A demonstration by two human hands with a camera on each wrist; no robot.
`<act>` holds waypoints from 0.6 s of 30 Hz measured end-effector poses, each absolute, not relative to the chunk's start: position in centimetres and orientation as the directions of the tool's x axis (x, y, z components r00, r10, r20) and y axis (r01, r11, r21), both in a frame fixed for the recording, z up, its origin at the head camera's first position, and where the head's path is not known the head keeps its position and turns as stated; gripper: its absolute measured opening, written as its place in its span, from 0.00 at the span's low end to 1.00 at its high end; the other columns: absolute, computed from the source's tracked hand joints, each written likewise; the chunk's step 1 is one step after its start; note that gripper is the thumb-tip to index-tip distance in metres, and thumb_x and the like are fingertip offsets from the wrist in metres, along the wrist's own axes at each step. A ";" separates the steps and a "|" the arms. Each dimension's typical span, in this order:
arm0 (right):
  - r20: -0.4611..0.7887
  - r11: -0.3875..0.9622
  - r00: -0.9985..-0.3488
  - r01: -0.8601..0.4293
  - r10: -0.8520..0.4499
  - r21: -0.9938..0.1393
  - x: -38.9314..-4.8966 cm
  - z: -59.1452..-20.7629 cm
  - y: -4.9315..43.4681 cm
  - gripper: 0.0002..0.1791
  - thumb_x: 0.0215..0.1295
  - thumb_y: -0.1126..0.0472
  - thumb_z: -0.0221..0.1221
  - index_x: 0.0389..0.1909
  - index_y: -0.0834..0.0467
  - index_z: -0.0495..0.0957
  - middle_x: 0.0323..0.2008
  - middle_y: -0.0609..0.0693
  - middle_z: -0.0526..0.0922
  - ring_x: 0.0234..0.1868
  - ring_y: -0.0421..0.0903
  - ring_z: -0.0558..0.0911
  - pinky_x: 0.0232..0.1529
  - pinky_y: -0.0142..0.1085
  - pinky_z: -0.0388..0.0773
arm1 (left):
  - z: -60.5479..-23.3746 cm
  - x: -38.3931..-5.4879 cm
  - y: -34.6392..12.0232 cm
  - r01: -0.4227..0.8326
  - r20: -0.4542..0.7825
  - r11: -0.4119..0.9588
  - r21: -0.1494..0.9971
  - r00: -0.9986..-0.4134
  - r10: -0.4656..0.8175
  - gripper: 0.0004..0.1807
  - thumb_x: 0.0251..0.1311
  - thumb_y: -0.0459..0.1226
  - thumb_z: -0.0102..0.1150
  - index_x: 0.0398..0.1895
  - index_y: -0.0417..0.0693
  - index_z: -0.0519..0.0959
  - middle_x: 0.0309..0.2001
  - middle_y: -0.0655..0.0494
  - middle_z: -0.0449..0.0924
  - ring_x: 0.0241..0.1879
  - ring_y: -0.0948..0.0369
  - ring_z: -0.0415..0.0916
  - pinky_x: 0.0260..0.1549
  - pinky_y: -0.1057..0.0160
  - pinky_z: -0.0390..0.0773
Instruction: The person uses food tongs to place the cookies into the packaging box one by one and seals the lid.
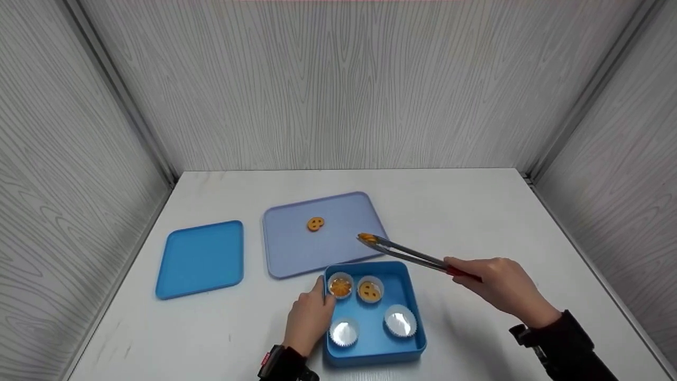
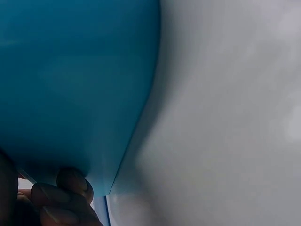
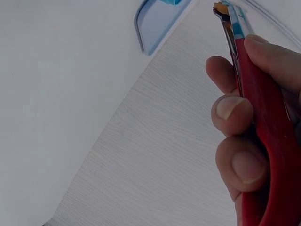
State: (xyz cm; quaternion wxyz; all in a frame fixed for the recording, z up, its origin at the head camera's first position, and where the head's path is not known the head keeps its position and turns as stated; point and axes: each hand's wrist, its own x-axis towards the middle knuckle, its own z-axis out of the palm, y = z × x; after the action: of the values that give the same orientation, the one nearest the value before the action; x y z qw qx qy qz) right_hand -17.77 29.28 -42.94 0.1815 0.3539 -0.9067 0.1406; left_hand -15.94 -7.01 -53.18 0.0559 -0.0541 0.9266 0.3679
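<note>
My right hand (image 1: 500,283) grips red-handled metal tongs (image 1: 410,254), fingers wrapped round the red handle (image 3: 263,108) in the right wrist view. A small brown cookie (image 1: 367,238) is pinched at the tongs' tips, over the right part of the lavender tray (image 1: 285,254). My left hand (image 1: 309,320) holds the left wall of a blue box (image 1: 373,360), its fingertips on the outer wall (image 2: 80,94) in the left wrist view. Inside are several pale paper cups: the back-left cup (image 1: 340,286) and back-middle cup (image 1: 370,289) hold cookies; the front cups (image 1: 400,321) hold none.
Another cookie (image 1: 315,224), with holes in its top, lies on the lavender tray behind the box. A flat blue tray (image 1: 201,259) sits at the left of the white table (image 1: 449,206). Grey wood-grain panels (image 1: 338,90) enclose the table at the back and sides.
</note>
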 end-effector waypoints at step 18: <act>0.492 0.657 -0.597 -0.751 -0.634 -0.064 -15.0 -40.5 31.2 0.31 0.45 0.68 0.77 0.55 0.51 0.87 0.37 0.38 0.90 0.32 0.34 0.87 0.30 0.24 0.78 | -53.2 -16.1 -7.1 -0.130 -0.139 0.722 0.680 -0.989 -0.047 0.34 0.69 0.42 0.50 0.75 0.34 0.65 0.49 0.37 0.84 0.23 0.57 0.72 0.27 0.57 0.71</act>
State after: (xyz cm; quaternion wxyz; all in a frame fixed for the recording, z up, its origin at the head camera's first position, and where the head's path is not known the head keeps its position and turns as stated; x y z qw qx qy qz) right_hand -14.95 31.22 -40.52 0.2190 0.3920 -0.8835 0.1336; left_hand -16.05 -7.07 -53.22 0.0560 -0.0476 0.9262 0.3697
